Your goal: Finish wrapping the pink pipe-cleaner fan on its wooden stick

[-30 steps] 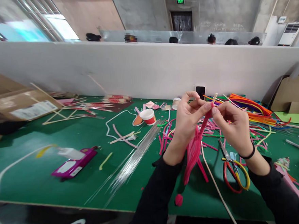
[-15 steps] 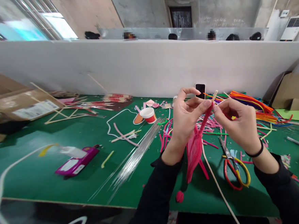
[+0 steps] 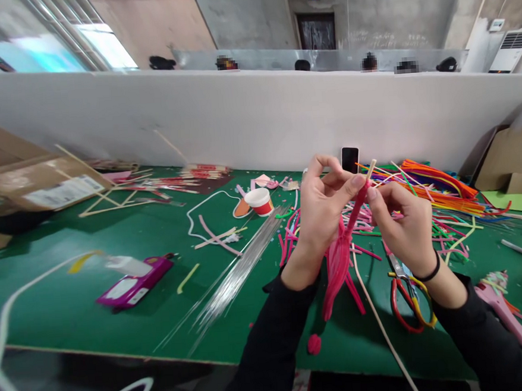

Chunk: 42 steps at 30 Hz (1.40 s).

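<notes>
My left hand [image 3: 320, 209] pinches a wooden stick [image 3: 371, 171] near its top, where pink pipe cleaner [image 3: 356, 212] is wrapped round it. Below the wrapping, a bundle of pink pipe cleaners [image 3: 333, 274] hangs down, fanned out over the table. My right hand [image 3: 403, 221] is closed, thumb and finger pinched against the wrapping just under the bare stick end; the pinched strand itself is mostly hidden. Scissors [image 3: 397, 266] with red and yellow handles lie beneath my right wrist. A small pink piece [image 3: 314, 344] rests near the table edge.
Loose pipe cleaners [image 3: 449, 200] cover the table's right side. Left of my hands lie thin metal wires [image 3: 243, 262], a paper cup [image 3: 259, 201] and a purple device [image 3: 135, 281]. A pink glue gun [image 3: 508, 315] is by my right forearm. A white partition [image 3: 238, 119] stands behind.
My right hand has shifted left and slightly down, closer to the wrapped stick. The pink glue gun now shows beside my right forearm. My left hand has barely moved.
</notes>
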Each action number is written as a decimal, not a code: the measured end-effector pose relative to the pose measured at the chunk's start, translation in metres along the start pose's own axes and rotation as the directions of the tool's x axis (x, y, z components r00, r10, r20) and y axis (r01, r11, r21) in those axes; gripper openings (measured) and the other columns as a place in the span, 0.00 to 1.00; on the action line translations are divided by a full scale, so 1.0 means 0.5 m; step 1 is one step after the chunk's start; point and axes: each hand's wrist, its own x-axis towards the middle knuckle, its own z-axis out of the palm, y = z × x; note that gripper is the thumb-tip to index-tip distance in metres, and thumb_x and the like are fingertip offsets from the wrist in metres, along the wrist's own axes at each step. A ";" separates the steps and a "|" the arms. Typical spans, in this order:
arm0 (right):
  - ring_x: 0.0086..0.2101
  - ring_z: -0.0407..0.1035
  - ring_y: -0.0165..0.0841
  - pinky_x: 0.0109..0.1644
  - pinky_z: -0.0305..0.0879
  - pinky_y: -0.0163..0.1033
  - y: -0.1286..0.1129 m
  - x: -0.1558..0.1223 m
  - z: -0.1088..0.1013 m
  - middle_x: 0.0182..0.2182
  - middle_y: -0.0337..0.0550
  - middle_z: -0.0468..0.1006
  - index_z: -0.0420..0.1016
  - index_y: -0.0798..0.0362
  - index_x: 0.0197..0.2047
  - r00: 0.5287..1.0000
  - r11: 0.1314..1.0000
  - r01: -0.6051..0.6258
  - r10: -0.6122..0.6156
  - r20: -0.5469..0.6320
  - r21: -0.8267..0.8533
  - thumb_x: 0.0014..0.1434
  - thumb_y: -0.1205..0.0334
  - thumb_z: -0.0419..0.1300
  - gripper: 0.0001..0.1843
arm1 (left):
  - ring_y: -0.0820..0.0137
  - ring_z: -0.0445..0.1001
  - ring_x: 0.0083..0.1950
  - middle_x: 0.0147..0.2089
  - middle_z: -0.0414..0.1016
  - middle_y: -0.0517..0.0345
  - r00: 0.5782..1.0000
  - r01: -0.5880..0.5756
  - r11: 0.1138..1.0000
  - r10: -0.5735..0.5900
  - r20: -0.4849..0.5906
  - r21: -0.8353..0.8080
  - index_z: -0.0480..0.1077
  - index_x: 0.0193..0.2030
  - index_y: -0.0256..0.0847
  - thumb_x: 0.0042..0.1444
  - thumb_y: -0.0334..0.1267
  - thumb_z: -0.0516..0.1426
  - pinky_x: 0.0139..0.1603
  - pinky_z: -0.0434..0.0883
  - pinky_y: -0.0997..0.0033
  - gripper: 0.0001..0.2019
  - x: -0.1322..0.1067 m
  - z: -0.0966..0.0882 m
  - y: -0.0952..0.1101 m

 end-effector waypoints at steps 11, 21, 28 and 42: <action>0.25 0.67 0.26 0.28 0.63 0.35 -0.014 0.048 -0.072 0.31 0.38 0.81 0.76 0.50 0.37 0.965 0.986 0.157 -0.143 0.222 -0.049 0.65 0.60 0.62 0.05 | 0.79 0.67 0.25 0.22 0.66 0.72 0.970 0.173 0.978 -0.149 0.194 -0.112 0.54 0.31 0.44 0.46 0.39 0.72 0.28 0.69 0.80 0.26 -0.001 -0.006 0.022; 0.34 0.73 0.31 0.31 0.69 0.35 -0.011 0.046 -0.072 0.35 0.42 0.80 0.79 0.51 0.38 0.960 0.974 0.033 -0.093 0.263 0.225 0.62 0.61 0.64 0.04 | 0.80 0.67 0.22 0.21 0.66 0.74 0.951 0.251 0.959 -0.220 0.219 -0.129 0.58 0.36 0.44 0.48 0.40 0.72 0.27 0.69 0.81 0.24 -0.009 -0.005 0.021; 0.34 0.74 0.32 0.34 0.72 0.38 -0.011 0.054 -0.079 0.34 0.42 0.82 0.83 0.48 0.35 0.961 0.970 0.107 -0.157 0.229 0.217 0.59 0.60 0.68 0.03 | 0.78 0.74 0.27 0.31 0.72 0.69 0.948 0.262 0.956 -0.230 0.218 -0.129 0.61 0.49 0.45 0.42 0.41 0.74 0.27 0.72 0.82 0.32 -0.012 0.001 0.025; 0.34 0.74 0.30 0.36 0.72 0.38 -0.027 0.054 -0.090 0.34 0.42 0.80 0.78 0.51 0.37 0.947 0.976 0.212 -0.219 0.235 0.058 0.64 0.65 0.61 0.04 | 0.73 0.77 0.26 0.31 0.76 0.62 0.929 0.280 0.960 -0.272 0.253 0.004 0.70 0.46 0.42 0.57 0.48 0.66 0.27 0.77 0.76 0.17 -0.036 0.015 0.033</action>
